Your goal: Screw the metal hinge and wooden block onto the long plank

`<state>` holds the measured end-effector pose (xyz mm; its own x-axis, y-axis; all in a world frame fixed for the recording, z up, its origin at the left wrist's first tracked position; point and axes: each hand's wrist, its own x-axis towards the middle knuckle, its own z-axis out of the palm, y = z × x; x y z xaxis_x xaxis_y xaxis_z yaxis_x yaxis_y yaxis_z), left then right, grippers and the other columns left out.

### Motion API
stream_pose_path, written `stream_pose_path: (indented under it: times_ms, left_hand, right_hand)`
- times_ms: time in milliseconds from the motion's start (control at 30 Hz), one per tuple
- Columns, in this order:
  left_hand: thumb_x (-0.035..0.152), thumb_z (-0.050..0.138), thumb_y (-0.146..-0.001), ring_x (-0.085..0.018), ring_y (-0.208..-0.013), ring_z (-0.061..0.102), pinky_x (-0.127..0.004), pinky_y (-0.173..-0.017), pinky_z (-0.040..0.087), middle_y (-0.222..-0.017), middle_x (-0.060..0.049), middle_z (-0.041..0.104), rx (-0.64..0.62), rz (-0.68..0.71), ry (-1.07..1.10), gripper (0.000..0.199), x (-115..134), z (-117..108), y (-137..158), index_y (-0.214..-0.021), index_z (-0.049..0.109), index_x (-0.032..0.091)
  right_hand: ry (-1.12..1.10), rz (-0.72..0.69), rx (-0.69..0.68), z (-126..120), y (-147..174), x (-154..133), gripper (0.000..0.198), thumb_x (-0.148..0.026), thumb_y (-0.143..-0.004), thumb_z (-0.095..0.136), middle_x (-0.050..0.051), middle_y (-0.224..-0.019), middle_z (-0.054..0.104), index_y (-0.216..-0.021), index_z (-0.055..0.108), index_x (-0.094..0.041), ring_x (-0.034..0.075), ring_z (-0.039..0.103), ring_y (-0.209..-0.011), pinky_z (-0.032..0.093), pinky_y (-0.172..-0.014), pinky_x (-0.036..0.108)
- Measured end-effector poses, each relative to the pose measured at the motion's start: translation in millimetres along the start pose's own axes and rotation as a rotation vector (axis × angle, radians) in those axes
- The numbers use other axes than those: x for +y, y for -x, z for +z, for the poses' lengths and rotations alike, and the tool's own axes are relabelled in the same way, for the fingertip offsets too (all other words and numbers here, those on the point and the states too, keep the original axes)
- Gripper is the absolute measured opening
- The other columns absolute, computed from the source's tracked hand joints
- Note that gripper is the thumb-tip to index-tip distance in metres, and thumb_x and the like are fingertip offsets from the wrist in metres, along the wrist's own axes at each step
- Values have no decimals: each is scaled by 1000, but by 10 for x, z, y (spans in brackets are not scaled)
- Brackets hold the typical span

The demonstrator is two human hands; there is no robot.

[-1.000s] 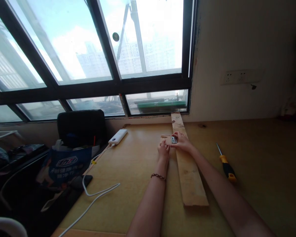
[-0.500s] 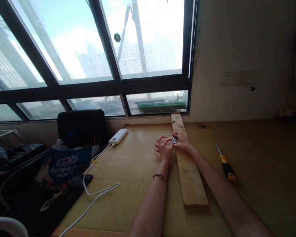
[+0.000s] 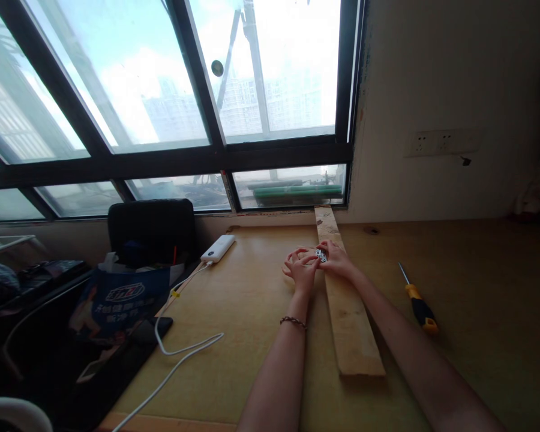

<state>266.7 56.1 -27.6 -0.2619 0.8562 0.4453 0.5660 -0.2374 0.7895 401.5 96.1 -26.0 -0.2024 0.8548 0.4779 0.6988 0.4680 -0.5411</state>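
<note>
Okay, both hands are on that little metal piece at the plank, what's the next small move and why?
Probably reach the right hand for the screwdriver. The metal piece already sits at the plank's left edge under both hands, the left hand could steady it alone, and the screwdriver lies untouched to the right.

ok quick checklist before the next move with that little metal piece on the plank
1. Metal piece between both hands: ok, the left hand and right hand meet at it.
2. Piece sitting flat on the wooden plank: cannot tell, fingers cover most of it.
3. Plank lying flat on the table, far end at the wall under the window: ok.
4. Screwdriver on hand: ok, it lies on the table to the right of the plank, untouched.
5. Screws ready: cannot tell, none visible.
6. White cable and power bank away from the plank: ok, both lie well to the left.
</note>
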Motion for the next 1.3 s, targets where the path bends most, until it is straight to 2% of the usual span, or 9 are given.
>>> stream_pose_path:
  times_ms: [167, 400, 533, 667, 733, 833, 933, 1100, 1300]
  left_hand:
    - [33, 69, -64, -28, -120, 28, -52, -101, 2, -112, 1, 57, 31, 7, -4, 5, 35, -11, 23, -69, 70, 33]
    - [33, 65, -69, -27, -120, 30, -51, -102, 6, -112, 1, 57, 84, 7, 37, 7, 41, 13, 26, -74, 69, 34]
    - [33, 58, -74, -22, -114, 41, -40, -101, 22, -107, -3, 60, 205, -96, 195, 13, -100, 40, -87, -81, 67, 27]
    - [32, 51, -77, -19, -94, 56, -29, -86, 38, -93, -7, 64, 314, -210, 291, 20, -327, -53, -235, -86, 64, 19]
    - [35, 52, -76, -19, -84, 59, -28, -79, 41, -87, -7, 66, 301, -247, 221, 22, -444, -155, -277, -83, 64, 18]
    - [36, 54, -73, -20, -74, 61, -27, -70, 41, -78, -7, 67, 173, -233, 52, 19, -599, -341, -293, -75, 64, 20]
    - [36, 54, -73, -21, -72, 61, -28, -67, 40, -76, -8, 67, 68, -210, -119, 17, -703, -513, -289, -71, 64, 21]
    - [31, 54, -70, -25, -77, 59, -32, -67, 40, -77, -11, 66, 13, -191, -419, 14, -754, -671, -273, -68, 64, 21]
    - [29, 51, -71, -29, -80, 59, -35, -65, 41, -81, -14, 65, 8, -267, -553, 18, -766, -704, -255, -72, 66, 19]
  right_hand:
    - [-2, 1, -5, -14, 3, -10, 55, -38, -55, 72, 8, -107, 57, -102, 51, -20, 25, 52, -100, 40, -87, 38]
    - [-1, 2, -31, -20, -4, -4, 62, -43, -52, 74, 8, -107, 57, -104, 50, -19, 25, 51, -101, 40, -87, 39]
    - [14, 14, -38, -28, -2, -6, 64, -39, -48, 76, 7, -108, 57, -104, 50, -20, 25, 51, -103, 39, -88, 39]
    - [21, 18, -38, -53, 9, -38, 62, -36, -49, 76, 7, -110, 56, -103, 51, -20, 25, 51, -103, 40, -88, 38]
    - [23, 23, -34, -63, 15, -56, 60, -36, -50, 76, 7, -111, 56, -102, 51, -21, 24, 51, -103, 40, -87, 38]
    - [30, 25, -31, -69, 20, -71, 58, -36, -50, 76, 7, -111, 56, -101, 51, -21, 24, 51, -103, 40, -87, 38]
    - [39, 24, -29, -66, 19, -71, 59, -37, -50, 76, 7, -110, 57, -101, 51, -21, 25, 51, -103, 40, -87, 39]
    - [38, 31, -33, -64, 16, -57, 60, -41, -52, 74, 7, -110, 57, -104, 52, -21, 26, 50, -104, 39, -88, 40]
    - [42, 6, -43, -46, 20, -17, 61, -43, -54, 73, 7, -112, 56, -107, 52, -21, 25, 50, -104, 39, -88, 39]
